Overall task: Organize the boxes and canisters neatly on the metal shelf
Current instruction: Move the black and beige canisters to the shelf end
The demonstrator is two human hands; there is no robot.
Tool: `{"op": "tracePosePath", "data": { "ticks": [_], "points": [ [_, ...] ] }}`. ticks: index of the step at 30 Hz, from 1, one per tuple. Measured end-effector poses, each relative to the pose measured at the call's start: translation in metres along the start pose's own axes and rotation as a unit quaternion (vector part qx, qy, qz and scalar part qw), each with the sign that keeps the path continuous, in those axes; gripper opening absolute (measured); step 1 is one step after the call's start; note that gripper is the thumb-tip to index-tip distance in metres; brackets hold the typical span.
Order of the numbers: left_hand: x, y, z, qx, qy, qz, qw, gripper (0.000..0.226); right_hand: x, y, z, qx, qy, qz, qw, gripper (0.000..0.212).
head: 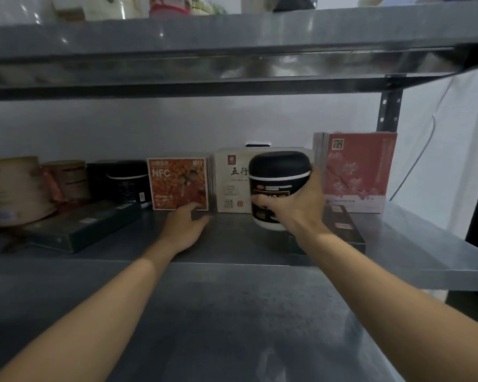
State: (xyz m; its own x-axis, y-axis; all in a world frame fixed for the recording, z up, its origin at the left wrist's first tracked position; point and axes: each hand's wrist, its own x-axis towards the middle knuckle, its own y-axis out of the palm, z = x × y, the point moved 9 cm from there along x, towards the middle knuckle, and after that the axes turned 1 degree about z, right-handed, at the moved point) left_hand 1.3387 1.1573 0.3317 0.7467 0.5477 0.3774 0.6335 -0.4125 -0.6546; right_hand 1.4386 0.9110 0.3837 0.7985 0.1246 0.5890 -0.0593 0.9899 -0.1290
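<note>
My right hand [298, 208] grips a black-lidded canister [279, 175] with a white band, held just above the metal shelf [232, 244] in front of a cream box [232, 183]. My left hand [186, 226] reaches to the bottom edge of an orange NFC box [177, 183], fingers touching its lower right corner. A pink-red box [359, 172] stands at the right. Another black canister [129, 180] stands left of the orange box. Tan round canisters [17, 188] sit at the far left.
A flat dark box [80, 227] lies on the shelf at the left. A second flat dark box [342, 227] lies under my right wrist. An upper shelf [232, 51] hangs close overhead. A perforated upright post [388, 108] stands at the right rear.
</note>
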Motion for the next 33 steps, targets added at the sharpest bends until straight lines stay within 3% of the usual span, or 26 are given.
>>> {"op": "tracePosePath", "data": {
  "ticks": [4, 8, 12, 20, 27, 33],
  "points": [
    [-0.015, -0.038, 0.023, -0.029, -0.042, -0.054, 0.997, 0.037, -0.023, 0.046, 0.026, 0.095, 0.001, 0.055, 0.994, 0.101],
    [-0.036, -0.087, 0.047, -0.020, -0.074, -0.118, 0.990, 0.035, -0.050, 0.091, 0.046, 0.128, 0.010, 0.108, 0.986, 0.110],
    [-0.064, -0.140, 0.081, -0.016, -0.121, -0.193, 0.974, 0.043, -0.072, 0.126, 0.055, 0.162, 0.027, 0.152, 0.975, 0.098],
    [-0.098, -0.231, 0.131, 0.012, -0.164, -0.311, 0.936, 0.057, -0.107, 0.194, 0.078, 0.172, 0.037, 0.191, 0.966, 0.101],
    [-0.059, -0.271, 0.187, -0.057, -0.161, -0.303, 0.938, 0.120, -0.118, 0.244, 0.084, 0.161, 0.034, 0.191, 0.968, 0.109],
    [-0.014, -0.286, 0.223, -0.072, -0.135, -0.318, 0.936, 0.136, -0.116, 0.267, 0.072, 0.137, 0.038, 0.140, 0.980, 0.110]
  ]
}}
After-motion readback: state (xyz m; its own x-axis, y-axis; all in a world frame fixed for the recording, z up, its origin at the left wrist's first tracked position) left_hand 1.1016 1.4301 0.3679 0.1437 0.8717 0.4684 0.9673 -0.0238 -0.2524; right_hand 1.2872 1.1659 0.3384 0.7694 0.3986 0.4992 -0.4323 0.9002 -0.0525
